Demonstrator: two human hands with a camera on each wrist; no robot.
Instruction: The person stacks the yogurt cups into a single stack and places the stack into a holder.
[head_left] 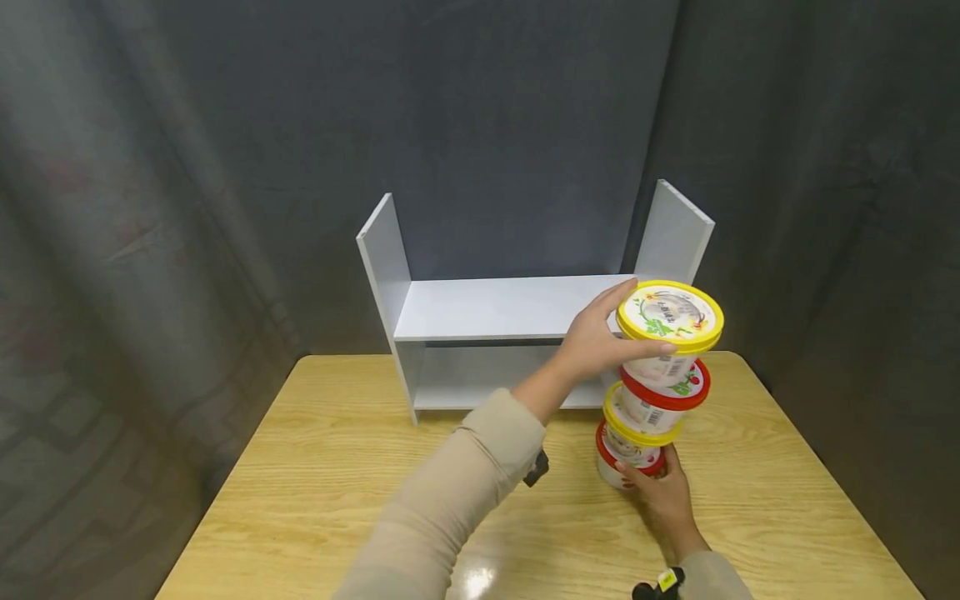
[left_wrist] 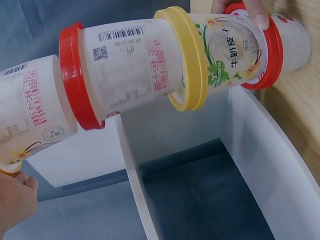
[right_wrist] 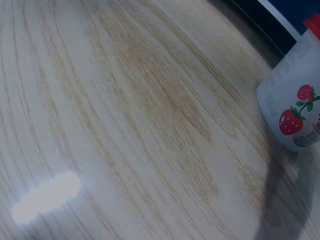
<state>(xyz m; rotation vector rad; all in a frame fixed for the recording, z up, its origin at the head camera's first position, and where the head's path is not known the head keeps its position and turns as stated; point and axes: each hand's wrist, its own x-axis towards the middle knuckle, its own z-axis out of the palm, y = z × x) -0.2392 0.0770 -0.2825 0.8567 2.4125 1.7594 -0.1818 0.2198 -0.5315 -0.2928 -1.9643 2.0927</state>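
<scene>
Several paper tubs stand in a leaning stack, their lids alternating yellow and red. My left hand (head_left: 596, 337) grips the top tub (head_left: 670, 321) by its yellow lid, thumb on the near side and fingers behind. Below it come a red-lidded tub (head_left: 651, 412) and a yellow-lidded tub (head_left: 630, 450). At the base, my right hand (head_left: 663, 492) holds the bottom tub (head_left: 611, 472) around its red lid. Strawberries are printed on this bottom tub (right_wrist: 290, 110) in the right wrist view, where its base meets the table; the right hand is out of that view.
Behind the stack stands a white two-tier shelf (head_left: 480, 308) with upright side panels. Its right end is partly hidden by the tubs. The wooden table (head_left: 337, 467) extends to both sides, and grey curtains (head_left: 525, 125) hang around it.
</scene>
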